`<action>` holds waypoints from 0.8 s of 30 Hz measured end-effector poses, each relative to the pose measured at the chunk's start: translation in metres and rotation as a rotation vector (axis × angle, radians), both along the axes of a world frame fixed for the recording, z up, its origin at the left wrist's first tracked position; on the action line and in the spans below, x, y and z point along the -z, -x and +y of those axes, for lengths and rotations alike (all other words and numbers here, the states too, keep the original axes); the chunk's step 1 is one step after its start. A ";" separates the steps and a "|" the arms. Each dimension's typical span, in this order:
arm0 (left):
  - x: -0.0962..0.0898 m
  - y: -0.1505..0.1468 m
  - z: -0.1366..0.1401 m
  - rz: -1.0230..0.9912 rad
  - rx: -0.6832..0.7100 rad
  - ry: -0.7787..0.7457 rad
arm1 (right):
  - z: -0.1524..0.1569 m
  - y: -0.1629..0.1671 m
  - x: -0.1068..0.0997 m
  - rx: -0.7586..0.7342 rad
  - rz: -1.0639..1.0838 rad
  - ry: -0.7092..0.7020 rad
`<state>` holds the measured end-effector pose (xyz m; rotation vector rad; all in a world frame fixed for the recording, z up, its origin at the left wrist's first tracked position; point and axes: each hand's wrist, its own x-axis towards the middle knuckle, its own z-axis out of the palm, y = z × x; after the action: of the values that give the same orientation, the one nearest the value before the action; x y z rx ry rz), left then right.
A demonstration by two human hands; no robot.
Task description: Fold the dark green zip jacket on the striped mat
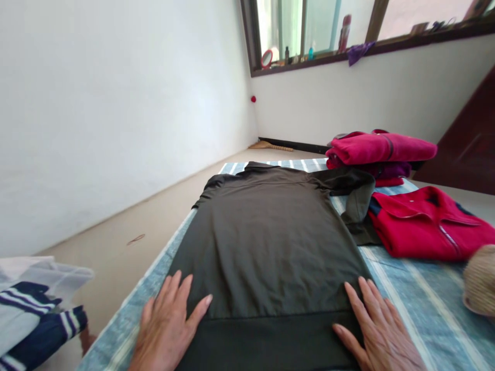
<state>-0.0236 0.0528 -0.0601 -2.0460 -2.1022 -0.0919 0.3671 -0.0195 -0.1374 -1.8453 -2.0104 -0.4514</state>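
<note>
A dark olive-black shirt (270,237) lies spread out on a blue striped sheet (417,299), its collar at the far end. Its right-hand sleeve bends back beside the body, while the other sleeve hangs near the sheet's left edge. My left hand (170,319) rests flat on the shirt's lower left edge with the fingers stretched out. At the lower right edge, my right hand (377,324) is likewise flat, fingers apart. Neither hand grips anything. The nearest end of the shirt runs out of view.
A folded red zip-neck top (433,226) lies right of the shirt. Behind it stands a stack of folded pink and purple clothes (382,148). A beige knitted item (480,281) is at the right edge. Navy and white striped clothing (38,319) lies at the lower left.
</note>
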 end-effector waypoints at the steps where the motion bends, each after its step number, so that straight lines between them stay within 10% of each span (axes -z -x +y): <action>1: -0.006 -0.008 0.008 0.001 0.041 0.014 | 0.000 -0.001 0.001 -0.012 -0.008 -0.013; 10: -0.006 -0.051 0.053 -0.049 0.192 0.083 | 0.003 -0.007 0.013 -0.045 -0.070 -0.125; 15: 0.012 -0.043 0.052 -0.011 0.171 0.086 | 0.024 -0.005 -0.017 -0.087 -0.081 -0.175; 24: 0.038 -0.025 0.059 0.011 0.188 0.029 | 0.223 -0.018 -0.105 0.373 0.280 0.501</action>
<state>0.0019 0.1114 -0.0977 -2.2510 -1.9108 -0.0789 0.3853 0.2033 -0.0320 -2.4354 -1.6910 0.2399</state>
